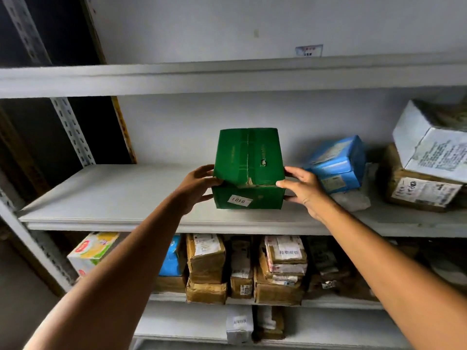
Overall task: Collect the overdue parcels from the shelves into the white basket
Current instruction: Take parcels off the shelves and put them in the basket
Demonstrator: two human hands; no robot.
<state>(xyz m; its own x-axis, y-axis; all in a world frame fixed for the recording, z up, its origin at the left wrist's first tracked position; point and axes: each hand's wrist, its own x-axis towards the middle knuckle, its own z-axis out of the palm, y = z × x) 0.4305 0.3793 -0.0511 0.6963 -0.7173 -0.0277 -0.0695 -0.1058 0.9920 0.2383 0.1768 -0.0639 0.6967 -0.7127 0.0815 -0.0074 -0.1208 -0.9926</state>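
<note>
Left of the grip on the green box (249,168), the shelf (113,195) gives open room out to the post (73,132). Right of it, a blue box (336,162) crowds the right hand (303,188), with stacked boxes (424,190) beyond. Above, there is room up to the upper shelf (227,77).

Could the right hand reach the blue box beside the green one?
Probably yes, once free. The right hand now grips the green box; the blue box lies close beside it on the same shelf, nothing between them.

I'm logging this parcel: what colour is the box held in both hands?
Dark green box, with a white sticker; the head view shows it.
</note>
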